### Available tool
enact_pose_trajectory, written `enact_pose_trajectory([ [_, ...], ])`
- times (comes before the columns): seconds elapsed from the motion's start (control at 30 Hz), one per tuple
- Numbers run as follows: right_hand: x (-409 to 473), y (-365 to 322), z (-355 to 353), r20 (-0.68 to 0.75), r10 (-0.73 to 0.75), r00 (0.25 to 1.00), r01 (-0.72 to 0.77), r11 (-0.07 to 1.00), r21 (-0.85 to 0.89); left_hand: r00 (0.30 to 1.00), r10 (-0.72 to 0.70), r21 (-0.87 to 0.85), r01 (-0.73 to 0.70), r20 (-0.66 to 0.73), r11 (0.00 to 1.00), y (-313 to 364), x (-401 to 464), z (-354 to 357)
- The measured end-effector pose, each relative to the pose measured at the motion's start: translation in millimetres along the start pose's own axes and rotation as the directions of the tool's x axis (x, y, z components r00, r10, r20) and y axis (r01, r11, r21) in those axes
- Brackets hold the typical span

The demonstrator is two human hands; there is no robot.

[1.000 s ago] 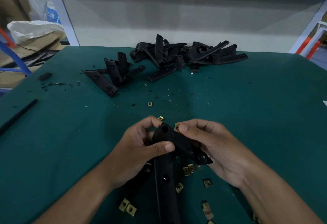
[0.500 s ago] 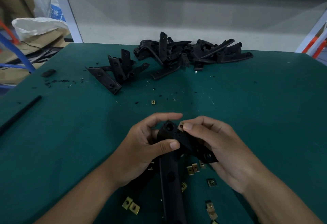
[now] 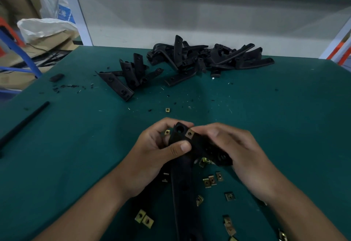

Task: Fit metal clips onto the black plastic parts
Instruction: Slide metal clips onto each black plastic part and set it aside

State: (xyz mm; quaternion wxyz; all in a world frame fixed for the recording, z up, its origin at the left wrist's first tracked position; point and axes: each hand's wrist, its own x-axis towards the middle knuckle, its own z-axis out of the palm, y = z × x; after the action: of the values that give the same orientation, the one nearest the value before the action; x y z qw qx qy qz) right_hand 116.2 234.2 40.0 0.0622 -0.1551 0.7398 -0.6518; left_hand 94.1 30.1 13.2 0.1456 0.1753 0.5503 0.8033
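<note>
Loose brass clips [image 3: 210,180] scattered along the bottom edge of the green bench [image 3: 284,126], crowding the near space. Centre frame: left hand [image 3: 152,153] grips black plastic part [image 3: 182,164], thumb across it; right hand [image 3: 233,149] curls round its other arm, fingertips pressing a metal clip [image 3: 189,133] by the round hole. Part is L-shaped, matte. Mid-bench open both sides. Upper centre, near the far edge: pile of black parts [image 3: 205,58]; black rod [image 3: 24,122] far left.
</note>
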Motion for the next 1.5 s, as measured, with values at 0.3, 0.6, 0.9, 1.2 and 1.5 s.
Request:
enact_pose_trajectory([
  [0.3, 2.1, 22.7, -14.0, 0.091, 0.074, 0.993, 0.025, 0.625, -0.78, 0.986, -0.077, -0.379, 0.016, -0.146, 0.925, 12.9, 2.3, -13.9],
  [0.6, -0.3, 27.4, 6.7, 0.094, -0.08, 0.992, 0.122, 0.538, -0.834, 0.982, -0.164, -0.485, 0.102, -0.088, 0.869, 10.4, 3.2, -12.3],
  [0.9, 7.0, 13.0, 2.0, -0.211, -0.035, 0.977, -0.056, 0.911, -0.409, 0.999, -0.038, -0.244, 0.028, -0.036, 0.969, 5.0, 1.9, -6.7],
  [1.2, 3.8, -5.3, 1.4, -0.134, 0.174, 0.976, -0.137, 0.958, 0.25, 0.998, -0.042, -0.021, 0.043, 0.043, 0.999, 0.6, 1.1, -7.2],
  [1.5, 2.3, -11.3, 5.5, -0.141, 0.139, 0.98, -0.1, 0.962, 0.256, 0.999, -0.048, 0.057, 0.047, 0.008, 0.997, 2.5, -0.2, -4.7],
])
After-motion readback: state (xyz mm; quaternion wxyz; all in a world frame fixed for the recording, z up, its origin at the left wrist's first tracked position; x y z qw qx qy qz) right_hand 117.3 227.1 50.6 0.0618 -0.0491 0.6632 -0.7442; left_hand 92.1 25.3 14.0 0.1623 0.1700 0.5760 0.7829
